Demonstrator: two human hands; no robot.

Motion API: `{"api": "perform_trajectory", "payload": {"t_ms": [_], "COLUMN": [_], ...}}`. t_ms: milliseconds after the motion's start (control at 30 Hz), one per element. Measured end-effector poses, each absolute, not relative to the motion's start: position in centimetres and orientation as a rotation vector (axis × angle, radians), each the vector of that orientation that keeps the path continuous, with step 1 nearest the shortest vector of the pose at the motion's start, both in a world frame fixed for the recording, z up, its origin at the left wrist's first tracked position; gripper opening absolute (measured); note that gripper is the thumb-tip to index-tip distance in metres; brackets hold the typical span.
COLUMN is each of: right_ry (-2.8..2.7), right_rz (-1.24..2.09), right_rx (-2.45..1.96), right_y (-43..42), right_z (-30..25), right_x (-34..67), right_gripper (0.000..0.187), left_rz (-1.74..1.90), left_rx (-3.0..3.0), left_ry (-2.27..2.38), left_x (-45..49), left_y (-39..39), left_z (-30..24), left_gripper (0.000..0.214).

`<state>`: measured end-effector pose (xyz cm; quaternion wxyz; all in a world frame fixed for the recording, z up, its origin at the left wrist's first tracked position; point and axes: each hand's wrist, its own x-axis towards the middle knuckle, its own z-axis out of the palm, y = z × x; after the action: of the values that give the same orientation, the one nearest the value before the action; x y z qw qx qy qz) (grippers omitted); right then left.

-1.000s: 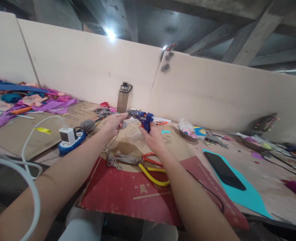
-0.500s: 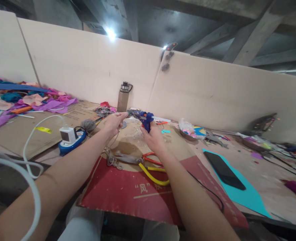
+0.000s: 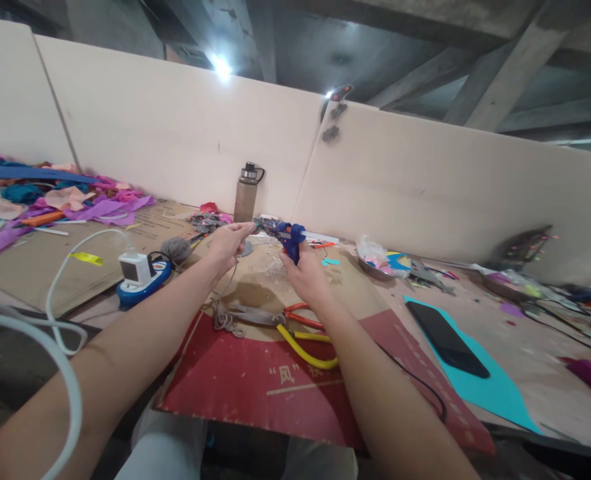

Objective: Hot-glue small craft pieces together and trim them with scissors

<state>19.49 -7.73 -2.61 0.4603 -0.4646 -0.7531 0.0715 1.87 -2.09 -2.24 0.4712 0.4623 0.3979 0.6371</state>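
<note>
My right hand [image 3: 303, 270] is wrapped round the grip of a small blue glue gun [image 3: 289, 237], whose nozzle points left. My left hand [image 3: 230, 241] pinches a small grey piece right at the nozzle tip; what the piece is I cannot make out. A thin grey cord hangs from that hand down to a tangle [image 3: 221, 319] on the brown cardboard [image 3: 255, 287]. Both hands are raised a little above the table.
Red-handled scissors [image 3: 303, 316] and a yellow tube [image 3: 306, 352] lie near my wrists. A bottle [image 3: 246, 194] stands by the back wall. A black phone [image 3: 446, 339] rests on cyan paper at the right. A white charger [image 3: 136, 269] with cable sits left, beyond it coloured paper scraps [image 3: 75, 200].
The glue gun has tilted and shifted slightly left toward my left hand's pinch. Otherwise the hands hold their places.
</note>
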Motion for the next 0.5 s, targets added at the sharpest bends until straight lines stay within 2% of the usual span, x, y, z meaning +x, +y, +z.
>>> {"api": "perform_trajectory", "payload": {"t_ms": [500], "right_ry": [-1.843], "right_rz": [0.179], "right_rx": [-1.156], "right_y": [-7.68], "right_z": [-2.74], "right_x": [19.49], "right_gripper": [0.028], "left_rz": [1.545], "left_rx": [1.144], "left_ry": [0.988], "left_x": [1.95], "left_y": [-2.53], "left_z": [-2.04], "left_gripper": [0.025]}}
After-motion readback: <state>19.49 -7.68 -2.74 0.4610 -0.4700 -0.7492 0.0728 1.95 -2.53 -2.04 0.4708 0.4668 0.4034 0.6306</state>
